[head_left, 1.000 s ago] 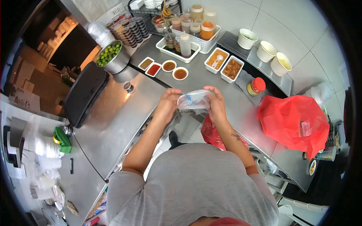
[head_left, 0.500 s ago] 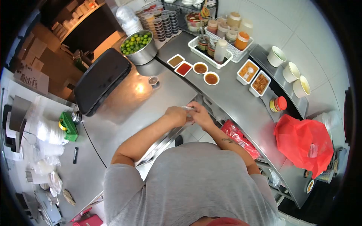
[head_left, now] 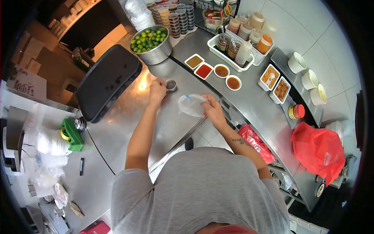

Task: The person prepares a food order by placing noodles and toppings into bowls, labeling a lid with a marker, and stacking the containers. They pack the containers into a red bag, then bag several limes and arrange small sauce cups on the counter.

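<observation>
My left hand point(head_left: 157, 90) is at the small clear lidded cup point(head_left: 170, 85) on the steel counter point(head_left: 128, 136), its fingers closed against the cup's left side. Further right, my right hand point(head_left: 212, 110) pinches the edge of a clear plastic bag point(head_left: 191, 105), which hangs loosely over the counter's edge. A blue mark shows at the top of the bag. Beyond the cup stands a metal pot of green limes point(head_left: 148, 41). Four small sauce dishes point(head_left: 203, 70) lie to the right of the cup.
A black tray point(head_left: 109, 84) lies at the left of the counter. White baskets point(head_left: 230, 60) hold bottles and jars. Two containers of crumbly food point(head_left: 280, 90), a red-lidded jar point(head_left: 297, 111) and a red bag point(head_left: 317, 150) are on the right. A green tape dispenser point(head_left: 71, 134) stands left.
My hands have moved apart. The left one has reached forward to the cup; the right one now holds the bag spread out. The whole view has shifted slightly.
</observation>
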Demonstrator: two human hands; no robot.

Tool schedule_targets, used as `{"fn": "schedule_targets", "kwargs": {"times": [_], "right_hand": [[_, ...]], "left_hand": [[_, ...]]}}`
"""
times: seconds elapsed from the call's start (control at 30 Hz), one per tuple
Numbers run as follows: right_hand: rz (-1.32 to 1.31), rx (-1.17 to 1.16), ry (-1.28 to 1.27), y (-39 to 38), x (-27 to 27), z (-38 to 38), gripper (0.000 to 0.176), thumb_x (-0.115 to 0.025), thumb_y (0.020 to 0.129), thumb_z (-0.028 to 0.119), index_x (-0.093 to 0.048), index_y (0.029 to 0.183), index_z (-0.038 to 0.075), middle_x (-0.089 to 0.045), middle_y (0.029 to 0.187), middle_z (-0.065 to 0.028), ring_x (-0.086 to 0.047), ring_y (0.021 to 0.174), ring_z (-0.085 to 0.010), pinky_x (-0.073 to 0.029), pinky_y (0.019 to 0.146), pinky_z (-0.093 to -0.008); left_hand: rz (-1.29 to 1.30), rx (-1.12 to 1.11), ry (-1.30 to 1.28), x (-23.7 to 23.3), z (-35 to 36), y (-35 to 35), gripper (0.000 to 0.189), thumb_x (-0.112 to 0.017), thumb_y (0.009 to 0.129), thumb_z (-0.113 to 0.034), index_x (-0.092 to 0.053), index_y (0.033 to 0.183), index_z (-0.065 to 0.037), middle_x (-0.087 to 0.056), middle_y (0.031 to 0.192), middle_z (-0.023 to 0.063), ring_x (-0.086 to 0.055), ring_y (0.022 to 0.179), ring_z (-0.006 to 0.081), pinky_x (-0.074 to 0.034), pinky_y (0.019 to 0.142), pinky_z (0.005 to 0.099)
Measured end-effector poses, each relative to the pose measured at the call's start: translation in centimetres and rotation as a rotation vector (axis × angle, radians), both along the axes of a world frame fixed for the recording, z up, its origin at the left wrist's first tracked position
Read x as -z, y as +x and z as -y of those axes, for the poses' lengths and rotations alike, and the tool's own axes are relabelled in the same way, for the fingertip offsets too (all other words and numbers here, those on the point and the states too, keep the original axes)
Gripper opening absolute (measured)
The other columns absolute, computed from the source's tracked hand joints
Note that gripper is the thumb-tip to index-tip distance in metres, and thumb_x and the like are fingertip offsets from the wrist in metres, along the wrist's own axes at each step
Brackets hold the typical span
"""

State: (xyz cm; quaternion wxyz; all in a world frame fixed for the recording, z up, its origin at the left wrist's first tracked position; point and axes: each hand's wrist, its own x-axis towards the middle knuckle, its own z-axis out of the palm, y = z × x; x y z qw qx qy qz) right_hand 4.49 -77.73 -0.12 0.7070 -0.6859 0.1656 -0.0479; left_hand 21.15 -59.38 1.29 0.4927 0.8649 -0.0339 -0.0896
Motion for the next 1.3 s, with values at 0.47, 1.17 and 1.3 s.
{"fn": "schedule_targets", "kwargs": {"times": [0.47,1.17,1.3], "right_hand": [[-0.045,0.007,0.486,2.6,0.9,-1.2,0.017,-0.048,0.095,0.019,-0.058,0.103,0.007,-0.049,0.058,0.0011,-0.048,0.046,-0.0085,-0.040,0.043,-0.0224],[0.333,0.016,-0.159,4.0,3.3,-1.0,0.032,-0.054,0.095,0.025,-0.048,0.116,0.001,-0.058,0.090,-0.0056,-0.052,0.081,-0.0105,-0.043,0.072,-0.0250],[0.298,-0.002,-0.168,3.9,3.0,-1.0,0.034,-0.054,0.095,0.026,-0.048,0.116,0.001,-0.059,0.090,-0.0062,-0.053,0.080,-0.0114,-0.043,0.072,-0.0254]], "left_hand": [[0.881,0.548,0.446,1.7,3.5,-6.9,0.017,-0.060,0.071,-0.006,-0.065,0.087,-0.005,-0.050,0.116,0.0121,-0.044,0.111,0.0312,-0.035,0.085,0.0456],[0.651,0.041,0.429,-6.7,0.5,28.4,0.024,-0.056,0.086,-0.023,-0.062,0.091,-0.001,-0.065,0.082,0.0228,-0.063,0.081,0.0396,-0.049,0.075,0.0441],[0.576,0.040,0.729,-6.4,4.0,27.1,0.044,-0.060,0.084,-0.045,-0.061,0.105,-0.007,-0.061,0.115,0.0164,-0.053,0.110,0.0360,-0.039,0.092,0.0491]]}}
